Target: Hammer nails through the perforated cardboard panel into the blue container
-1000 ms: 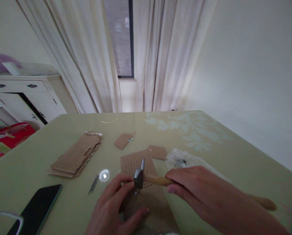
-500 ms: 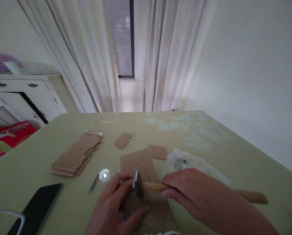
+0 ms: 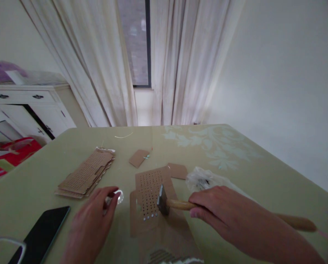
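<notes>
My right hand is closed round the wooden handle of a hammer. The hammer's metal head is over a brown cardboard sheet with rows of small holes. A short row of silvery dots shows at the near end of the hole grid. My left hand is left of the cardboard, thumb and fingertips pinched together beside a small shiny round thing. Whatever sits in that pinch is too small to make out, and the thin metal pins seen there before are hidden behind the hand.
Stacked punched cardboard sheets lie at the left, with a dark phone and white cable nearer me. Small cardboard pieces lie farther back. A clear plastic bag rests behind my right hand.
My left hand has left the cardboard and moved left to the pins and shiny round thing, uncovering the silvery dots. The hammer has shifted slightly right.
</notes>
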The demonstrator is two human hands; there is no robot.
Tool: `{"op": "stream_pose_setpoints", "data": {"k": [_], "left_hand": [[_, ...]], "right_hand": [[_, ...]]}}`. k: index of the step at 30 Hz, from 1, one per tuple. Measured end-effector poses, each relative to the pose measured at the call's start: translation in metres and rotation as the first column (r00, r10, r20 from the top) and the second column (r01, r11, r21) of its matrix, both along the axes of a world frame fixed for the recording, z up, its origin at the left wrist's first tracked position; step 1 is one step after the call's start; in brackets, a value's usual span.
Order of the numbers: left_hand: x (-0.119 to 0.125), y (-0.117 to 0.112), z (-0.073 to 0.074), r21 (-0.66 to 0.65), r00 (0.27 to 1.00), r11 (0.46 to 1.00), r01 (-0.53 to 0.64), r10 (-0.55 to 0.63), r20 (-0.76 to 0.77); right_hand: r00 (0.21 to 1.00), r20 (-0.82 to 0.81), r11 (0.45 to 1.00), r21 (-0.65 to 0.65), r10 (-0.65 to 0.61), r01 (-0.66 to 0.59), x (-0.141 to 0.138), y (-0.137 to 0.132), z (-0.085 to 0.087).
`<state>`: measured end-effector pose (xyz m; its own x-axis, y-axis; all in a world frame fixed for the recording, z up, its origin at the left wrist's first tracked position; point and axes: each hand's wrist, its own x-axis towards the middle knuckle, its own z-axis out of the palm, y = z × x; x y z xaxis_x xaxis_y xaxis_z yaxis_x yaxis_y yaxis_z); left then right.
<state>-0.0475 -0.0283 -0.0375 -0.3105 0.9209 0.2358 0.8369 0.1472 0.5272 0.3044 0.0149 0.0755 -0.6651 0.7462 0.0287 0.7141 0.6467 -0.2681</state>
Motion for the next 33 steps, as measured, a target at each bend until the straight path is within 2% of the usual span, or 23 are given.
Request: {"op": "stream_pose_setpoints", "data": {"k": [1,3,5,7,12,17,20,23,25,26,28,30,33], "left_hand": [[-0.012,0.002,-0.004,-0.065,0.995,0.996,-0.06,0.055,-0.078],[-0.032,0.005,-0.012,-0.19,0.985,0.977,-0.092,0.062,-0.16],[-0.041,0.006,-0.018,-0.301,0.986,0.95,-0.084,0.036,-0.161],[-0.042,0.008,-0.02,-0.355,0.991,0.933,-0.066,0.019,-0.135],[-0.031,0.011,-0.021,-0.318,0.994,0.948,-0.033,-0.004,-0.112],[-0.029,0.013,-0.026,-0.23,0.997,0.973,-0.004,-0.014,-0.073],[-0.026,0.015,-0.022,-0.174,0.999,0.985,-0.01,0.002,-0.042],[-0.009,0.011,-0.007,-0.064,0.992,0.996,0.065,-0.058,0.113],[0.012,0.003,0.007,0.078,0.945,0.987,0.142,-0.159,0.286],[0.024,-0.002,0.015,0.129,0.924,0.977,0.17,-0.203,0.323],[0.048,-0.013,0.029,0.171,0.93,0.964,0.206,-0.247,0.273],[0.068,-0.019,0.037,0.182,0.928,0.958,0.224,-0.266,0.26],[0.083,-0.019,0.035,0.147,0.906,0.959,0.243,-0.279,0.319]], "right_hand": [[0.999,0.039,0.999,-0.053,-0.006,0.008,-0.002,0.0,0.002],[0.995,0.1,0.989,-0.143,-0.023,0.037,-0.004,0.0,0.006],[0.993,0.106,0.984,-0.169,-0.043,0.061,-0.004,0.0,0.008],[0.995,0.096,0.983,-0.172,-0.041,0.057,-0.004,0.001,0.008],[0.994,0.096,0.983,-0.176,-0.044,0.061,-0.004,0.001,0.006],[0.996,0.088,0.991,-0.129,-0.009,0.021,-0.003,0.004,0.011],[0.997,0.079,0.994,-0.111,-0.016,0.025,0.001,0.007,0.016],[0.998,0.058,0.992,-0.118,-0.03,0.037,0.005,0.008,0.018],[0.997,0.071,0.991,-0.129,-0.036,0.045,0.006,0.009,0.018],[0.995,0.088,0.99,-0.132,-0.037,0.049,0.006,0.009,0.017],[0.992,0.123,0.989,-0.138,-0.04,0.057,0.004,0.009,0.016],[0.989,0.14,0.988,-0.141,-0.045,0.065,0.003,0.009,0.016],[0.988,0.144,0.986,-0.146,-0.06,0.081,0.002,0.008,0.017]]}}
